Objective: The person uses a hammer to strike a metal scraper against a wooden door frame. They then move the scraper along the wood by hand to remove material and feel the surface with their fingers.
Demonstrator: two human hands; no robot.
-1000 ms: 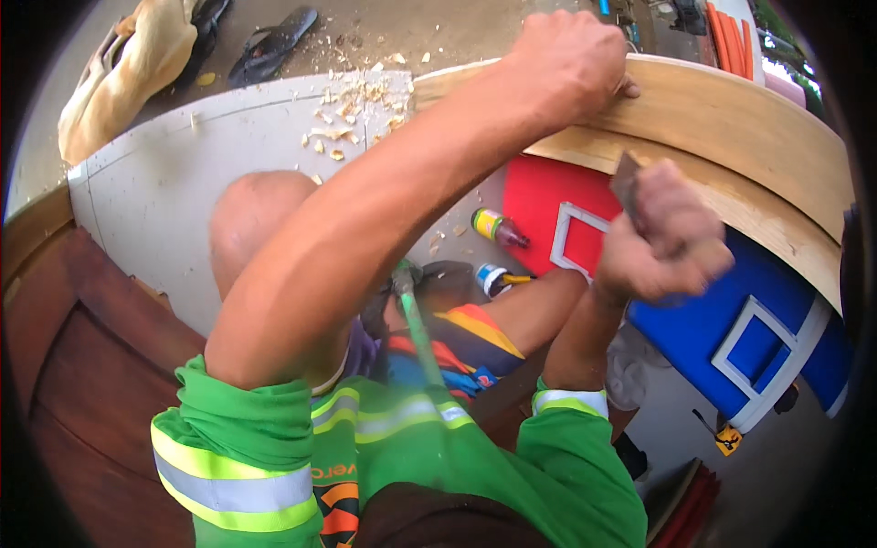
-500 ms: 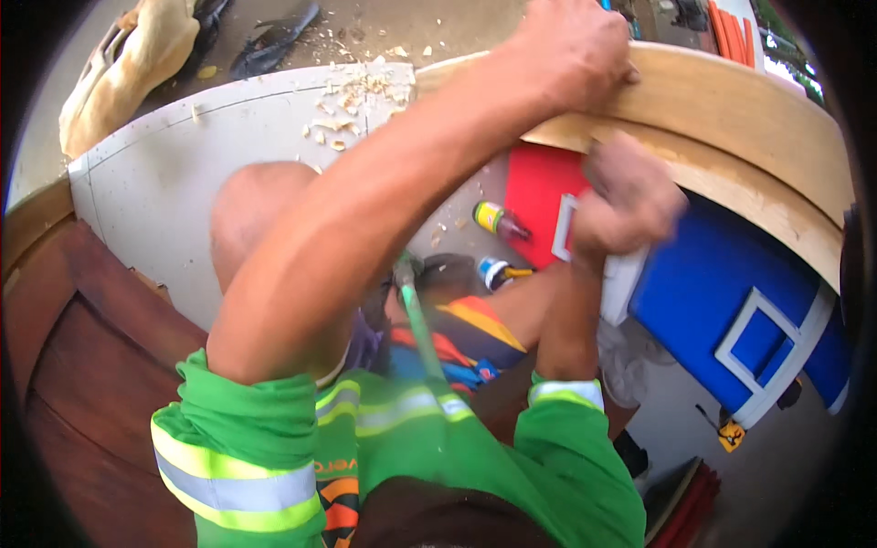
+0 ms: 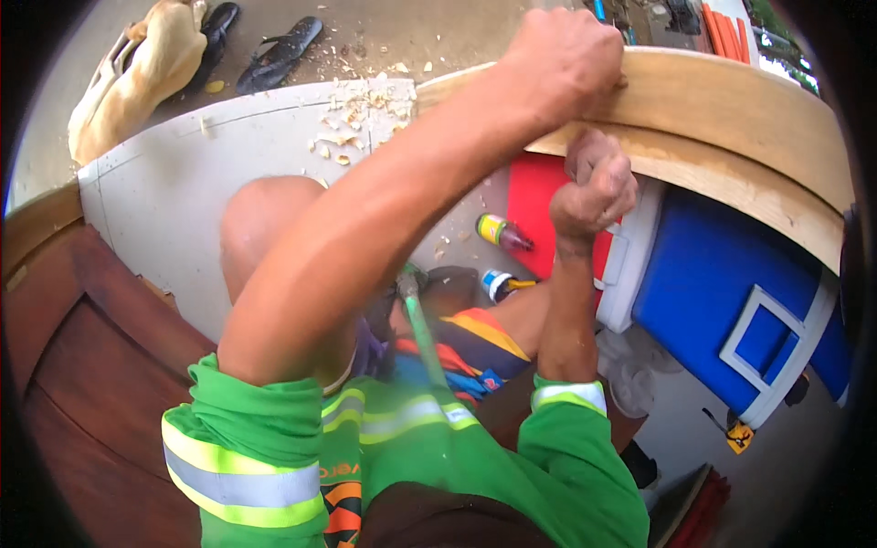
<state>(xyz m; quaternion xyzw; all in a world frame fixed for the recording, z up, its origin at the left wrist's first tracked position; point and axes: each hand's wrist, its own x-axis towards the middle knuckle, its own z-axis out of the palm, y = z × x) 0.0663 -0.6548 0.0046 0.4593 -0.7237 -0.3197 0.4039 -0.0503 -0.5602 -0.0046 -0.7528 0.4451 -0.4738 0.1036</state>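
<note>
My left hand (image 3: 568, 64) is closed in a fist at the edge of a curved, light-coloured wooden piece (image 3: 731, 114). Its forearm crosses from the lower left to the top, and whatever the fingers hold is hidden. Just below, my right hand (image 3: 596, 187) is also closed, the fingers curled tight in front of the wood's lower edge. I cannot make out anything inside it. Wood shavings (image 3: 361, 114) lie on a pale grey board (image 3: 183, 173) left of the hands. A blurred green rod (image 3: 422, 338) stands before my chest.
Red (image 3: 539, 205) and blue (image 3: 713, 274) boxes with white handles sit under the wood. Nearby lie a yellow-labelled bottle (image 3: 501, 231), a small jar (image 3: 496, 285) and a yellow tape measure (image 3: 738, 437). A dog (image 3: 137, 82), sandals (image 3: 279, 55) and a dark brown wooden panel (image 3: 100, 365) are leftward.
My right hand, blurred before, has moved a little left and now shows clearly. My left hand stays closed at the wood, slightly lower in the picture. The whole view has shifted slightly.
</note>
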